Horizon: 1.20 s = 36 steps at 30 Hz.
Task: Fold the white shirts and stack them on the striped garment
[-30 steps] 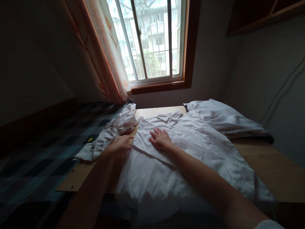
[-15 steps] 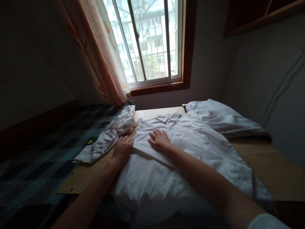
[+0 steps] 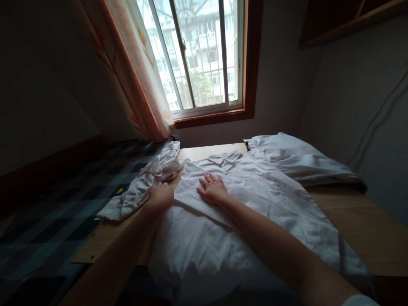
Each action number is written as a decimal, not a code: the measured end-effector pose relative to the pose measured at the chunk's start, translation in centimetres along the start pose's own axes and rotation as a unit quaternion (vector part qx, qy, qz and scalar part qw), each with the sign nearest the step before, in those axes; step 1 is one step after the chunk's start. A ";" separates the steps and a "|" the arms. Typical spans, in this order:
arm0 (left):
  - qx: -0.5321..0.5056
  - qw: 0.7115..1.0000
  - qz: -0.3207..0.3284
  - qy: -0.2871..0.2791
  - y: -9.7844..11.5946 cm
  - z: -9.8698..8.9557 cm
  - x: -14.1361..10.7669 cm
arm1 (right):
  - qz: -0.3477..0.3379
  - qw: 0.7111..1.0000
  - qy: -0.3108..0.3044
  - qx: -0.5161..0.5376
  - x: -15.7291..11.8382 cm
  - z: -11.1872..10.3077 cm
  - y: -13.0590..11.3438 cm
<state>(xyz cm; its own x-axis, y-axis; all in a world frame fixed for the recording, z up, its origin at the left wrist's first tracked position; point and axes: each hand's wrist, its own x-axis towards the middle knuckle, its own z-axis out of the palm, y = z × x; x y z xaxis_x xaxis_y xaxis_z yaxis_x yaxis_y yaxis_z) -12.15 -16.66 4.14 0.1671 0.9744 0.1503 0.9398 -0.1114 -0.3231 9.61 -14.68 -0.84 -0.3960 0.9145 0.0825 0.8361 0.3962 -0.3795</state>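
Note:
A white collared shirt [image 3: 255,204] lies spread over a wooden board, its front hem hanging past the near edge. My right hand [image 3: 213,188] rests flat on the shirt's upper part with fingers spread. At the shirt's left edge, my left hand [image 3: 162,195] has its fingers curled in, closed on the edge of the fabric; the fingertips and thumb are mostly hidden. Left of that hand is a crumpled length of white cloth [image 3: 134,193], sleeve-like. Another white sleeve-like part [image 3: 296,155] stretches out on the right.
The wooden board [image 3: 357,221] shows on both sides of the shirt. A dark checked cloth [image 3: 66,212] covers the surface on the left. Beyond the board are a window [image 3: 204,55] and an orange-patterned curtain [image 3: 127,72]. A wooden shelf [image 3: 350,25] hangs upper right.
My left hand's fingers, stretched out before, are now curled in at the shirt's edge, and the hand sits slightly nearer me. My right hand stays almost in place.

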 end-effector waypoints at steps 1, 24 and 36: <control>0.006 1.000 -0.012 -0.015 0.9 -0.6 0.6 | 0.000 1.000 -0.001 0.000 0.0 0.0 0.0; -0.131 0.990 0.015 -0.051 4.1 5.6 10.9 | 0.005 1.000 0.006 0.004 -0.2 -0.1 -0.3; -0.132 0.990 -0.030 -0.049 4.1 6.1 14.2 | 0.001 1.000 0.007 0.005 -0.5 -0.6 -0.5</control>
<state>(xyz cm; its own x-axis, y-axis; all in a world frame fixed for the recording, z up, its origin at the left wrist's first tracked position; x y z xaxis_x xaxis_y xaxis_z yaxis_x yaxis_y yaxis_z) -7.71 -2.10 -0.75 0.0912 0.9937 0.0659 0.9944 -0.0873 -0.0597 9.67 -15.32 -0.14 -0.3886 0.9165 0.0955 0.8328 0.3937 -0.3892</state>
